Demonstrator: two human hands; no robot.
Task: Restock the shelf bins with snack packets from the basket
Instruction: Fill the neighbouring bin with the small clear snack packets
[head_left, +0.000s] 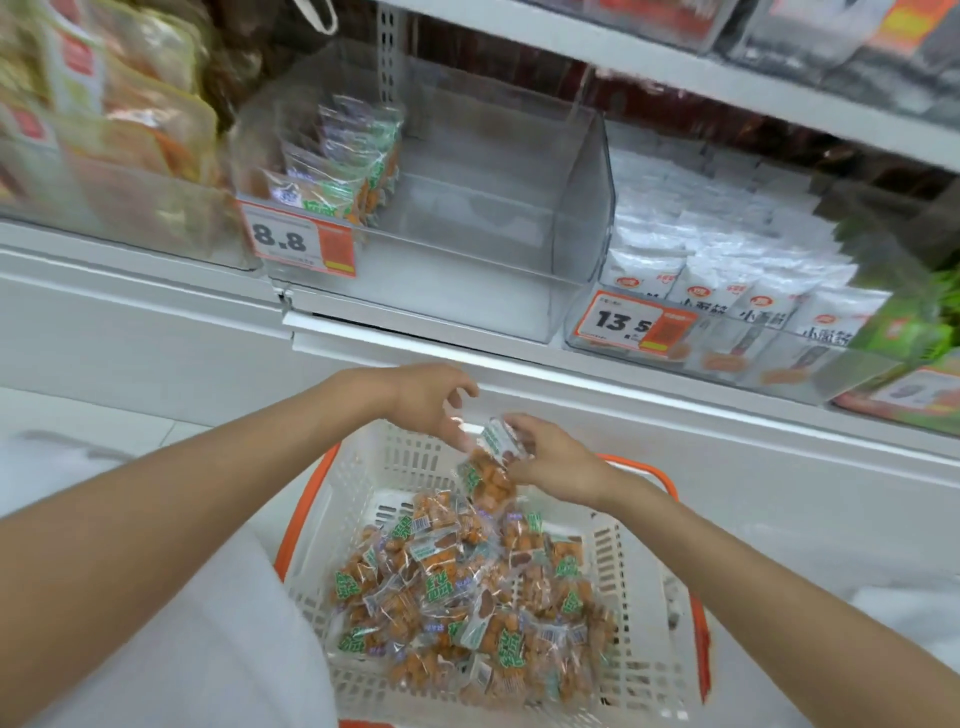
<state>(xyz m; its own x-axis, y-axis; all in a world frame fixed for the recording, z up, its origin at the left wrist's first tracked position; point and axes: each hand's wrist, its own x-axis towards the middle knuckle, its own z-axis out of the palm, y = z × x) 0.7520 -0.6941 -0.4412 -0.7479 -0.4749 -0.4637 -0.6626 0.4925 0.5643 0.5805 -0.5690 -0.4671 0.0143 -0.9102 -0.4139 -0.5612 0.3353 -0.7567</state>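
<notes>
Head view: the right hand (553, 465) has its fingers and thumb curled round the top of the held packets (491, 470), a small bunch of clear wrappers with orange snacks and green print that hangs down from the fingertips. The left hand (428, 402) is just to the left of that grip, its fingers half curled with the tips at the bunch's upper left edge. Blur there hides whether they pinch the wrapper or only come close to it.

Directly below both sets of fingers sits the basket (628, 561), white and slatted with an orange handle (296, 519). The loose packets (457, 608) are heaped on its floor, and the lowest held packet hangs just above the far end of the heap.

Above and beyond the fingers, on the shelf, stands the clear bin (582, 208). A few matching stocked packets (343, 171) stand upright against its left side, behind the 8.8 price tag (298, 239). Up and to the right of the right-hand fingers is a neighbouring bin of white packets (727, 260) with a 13.5 tag (636, 322).
</notes>
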